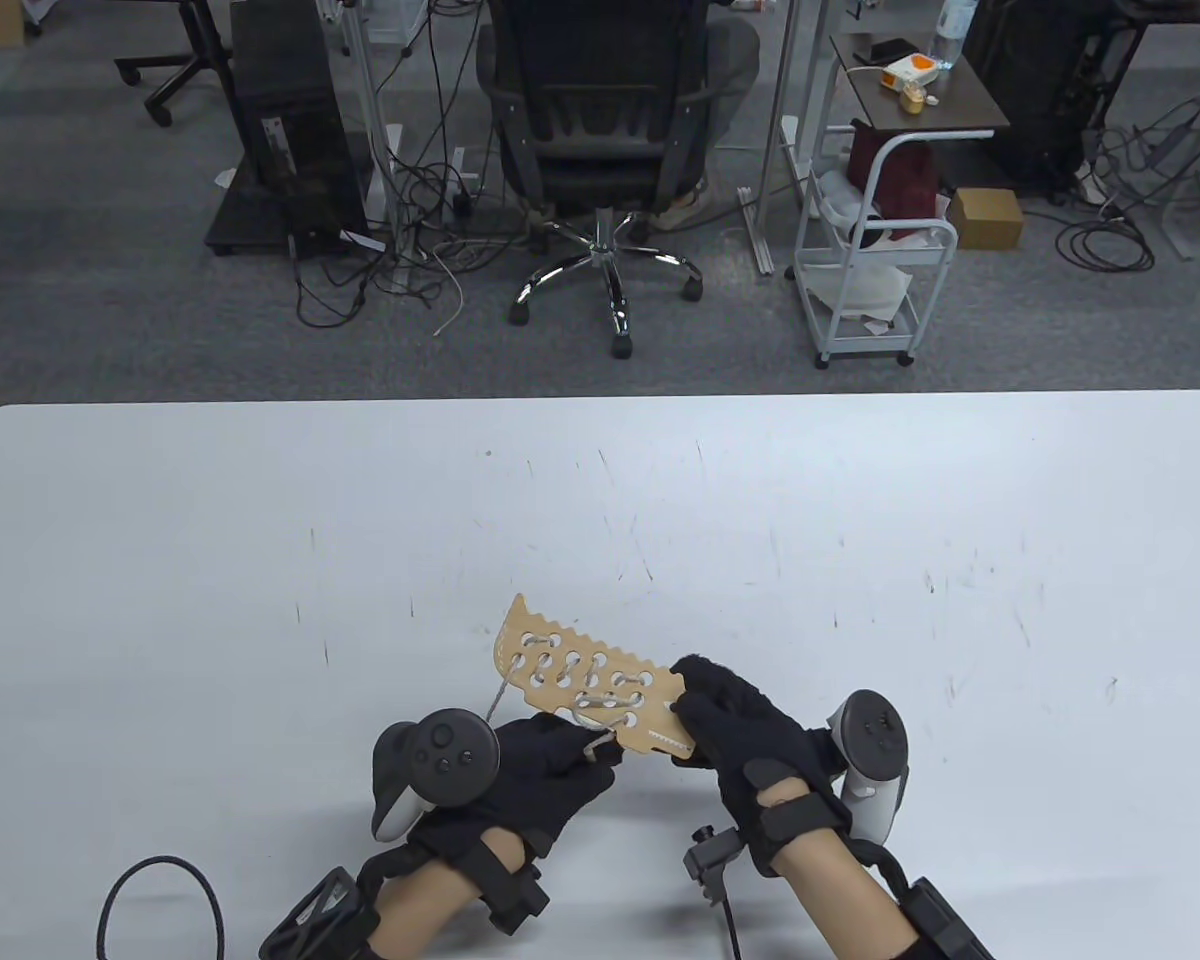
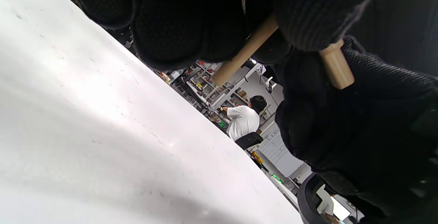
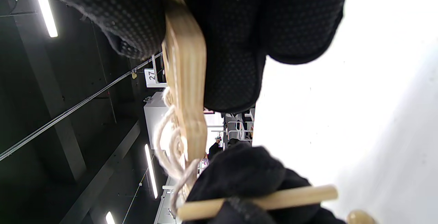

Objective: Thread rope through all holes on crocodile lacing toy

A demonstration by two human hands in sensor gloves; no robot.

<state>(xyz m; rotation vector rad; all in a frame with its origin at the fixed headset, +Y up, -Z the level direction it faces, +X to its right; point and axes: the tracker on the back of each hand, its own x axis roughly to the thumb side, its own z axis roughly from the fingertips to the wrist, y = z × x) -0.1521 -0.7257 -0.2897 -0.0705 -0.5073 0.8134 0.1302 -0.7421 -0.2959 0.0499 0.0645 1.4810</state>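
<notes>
- Right now the toy [image 1: 585, 678], a flat wooden board with rows of holes, is held up off the table [image 1: 260, 560], near its front edge, tilted so its far end points away to the left.
- Her or his right hand [image 1: 750, 745] pinches the near end of the board, fingers curled over the edge; the right wrist view shows the board [image 3: 184, 80] edge-on, clamped between gloved fingers [image 3: 236, 46].
- On the other side, the left hand [image 1: 535, 775] is curled around a wooden needle [image 2: 239, 58] at the board's lower edge. That stick shows between the fingers in the left wrist view.
- Rope [image 1: 600, 710] already runs through several holes near the right hand, with a loose strand hanging off the left side; most holes toward the far end look unlaced.
- I'd judge this as early to midway: the needle is being brought to, or drawn from, a hole on the lower row. Which, I cannot tell.
- Next, I think, the left hand must aim the needle tip at the neighbouring free hole, push it through, and take it from the other side while the right keeps the board steady.
- Slack needs pulling snug, or loops will tangle.
</notes>
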